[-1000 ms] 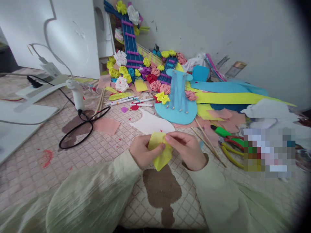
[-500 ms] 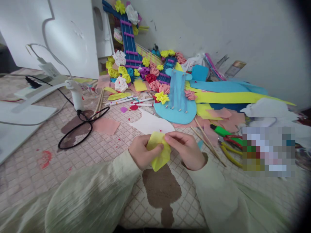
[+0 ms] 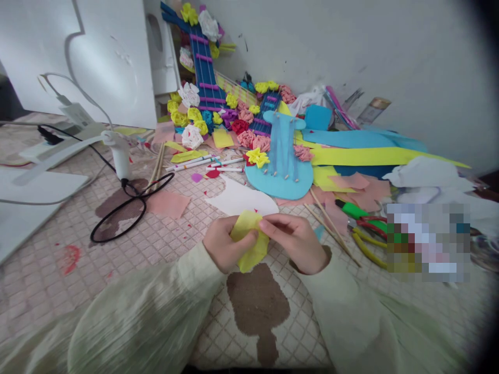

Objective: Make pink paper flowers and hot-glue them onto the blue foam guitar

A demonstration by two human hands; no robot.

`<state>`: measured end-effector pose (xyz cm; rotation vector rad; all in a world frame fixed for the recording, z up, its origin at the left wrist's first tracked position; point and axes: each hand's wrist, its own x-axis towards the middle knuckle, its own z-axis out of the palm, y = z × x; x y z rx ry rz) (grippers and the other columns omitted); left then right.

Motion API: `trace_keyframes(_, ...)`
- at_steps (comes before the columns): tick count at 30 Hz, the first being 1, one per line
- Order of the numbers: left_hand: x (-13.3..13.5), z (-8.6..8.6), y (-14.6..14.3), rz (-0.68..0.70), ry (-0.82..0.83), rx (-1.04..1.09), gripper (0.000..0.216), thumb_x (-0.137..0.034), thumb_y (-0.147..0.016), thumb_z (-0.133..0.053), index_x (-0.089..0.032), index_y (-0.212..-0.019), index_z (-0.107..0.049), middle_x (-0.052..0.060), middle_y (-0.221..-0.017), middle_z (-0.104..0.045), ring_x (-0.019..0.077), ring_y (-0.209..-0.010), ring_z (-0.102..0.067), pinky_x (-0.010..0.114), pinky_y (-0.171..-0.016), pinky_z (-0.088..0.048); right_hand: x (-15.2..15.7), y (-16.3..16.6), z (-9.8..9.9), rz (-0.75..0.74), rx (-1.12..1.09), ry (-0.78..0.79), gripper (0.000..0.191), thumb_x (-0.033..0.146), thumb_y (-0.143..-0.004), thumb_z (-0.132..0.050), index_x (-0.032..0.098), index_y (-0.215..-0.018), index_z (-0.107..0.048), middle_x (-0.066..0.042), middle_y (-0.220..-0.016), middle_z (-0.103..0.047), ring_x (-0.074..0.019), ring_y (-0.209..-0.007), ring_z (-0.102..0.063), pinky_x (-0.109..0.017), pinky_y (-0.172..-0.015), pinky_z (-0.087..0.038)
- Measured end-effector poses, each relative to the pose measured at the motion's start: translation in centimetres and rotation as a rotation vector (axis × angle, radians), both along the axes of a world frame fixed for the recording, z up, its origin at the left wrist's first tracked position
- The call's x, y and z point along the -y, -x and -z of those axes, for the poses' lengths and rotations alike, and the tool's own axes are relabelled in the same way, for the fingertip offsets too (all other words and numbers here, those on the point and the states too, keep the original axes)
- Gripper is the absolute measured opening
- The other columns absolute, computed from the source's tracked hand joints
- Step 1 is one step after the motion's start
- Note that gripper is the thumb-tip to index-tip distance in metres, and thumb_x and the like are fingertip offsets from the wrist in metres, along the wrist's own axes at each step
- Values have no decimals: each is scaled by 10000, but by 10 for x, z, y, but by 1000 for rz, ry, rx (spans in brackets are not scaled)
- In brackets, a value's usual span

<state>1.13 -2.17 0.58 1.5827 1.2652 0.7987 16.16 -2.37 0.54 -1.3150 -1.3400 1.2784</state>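
Between my two hands is a piece of yellow crepe paper (image 3: pixel 251 253), held up a little above the table. My left hand (image 3: pixel 224 244) grips it from the left side, thumb lying across its front. With thumb and fingertips, my right hand (image 3: pixel 297 240) pinches the paper's upper right edge. Just beyond the hands lies a white paper cutout (image 3: pixel 237 197). Behind that rests a light blue guitar-shaped piece (image 3: pixel 280 182) with strings and a yellow paper flower (image 3: pixel 258 157) on its left side.
A white glue gun (image 3: pixel 119 156) with a looped black cable (image 3: pixel 91 231) stands at left. Crepe flowers surround a dark blue guitar neck (image 3: pixel 205 72) at the back. Wooden sticks (image 3: pixel 331 228), yellow-handled pliers (image 3: pixel 366 246) and pink paper scraps (image 3: pixel 366 189) lie at right.
The view has shifted very slightly. Both hands keep their hold on the yellow crepe paper, with barely any change in their fingers.
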Motion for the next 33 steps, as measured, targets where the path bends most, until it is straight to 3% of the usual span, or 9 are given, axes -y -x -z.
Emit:
trace_keyframes(7,-2,2,1,0,20,3,283,-354,-674,-505,-91,-668,-608,26,-536,-562,124,-487,-503,211,-435,-404,-1,-2,1,7,73,-59,155,310,-643,-658,162,-684,-679,-37,-708,-687,-153,-661,-600,-288,-644,-492)
trace_keyframes(19,-5,3,6,-53,15,26,259,-351,-683,-529,-107,-685,-617,33,-600,-600,125,-521,-524,203,-445,-421,-2,-4,1,-14,42,-10,171,313,-653,-648,155,-710,-681,-46,-734,-693,-154,-672,-611,-300,-657,-501)
trace_keyframes(33,-4,0,3,48,6,-88,275,-357,-682,-496,-109,-655,-611,22,-562,-574,122,-511,-497,198,-439,-394,-3,-2,-1,81,-25,-34,202,349,-664,-638,152,-709,-650,-24,-663,-651,-128,-617,-580,-270,-613,-485)
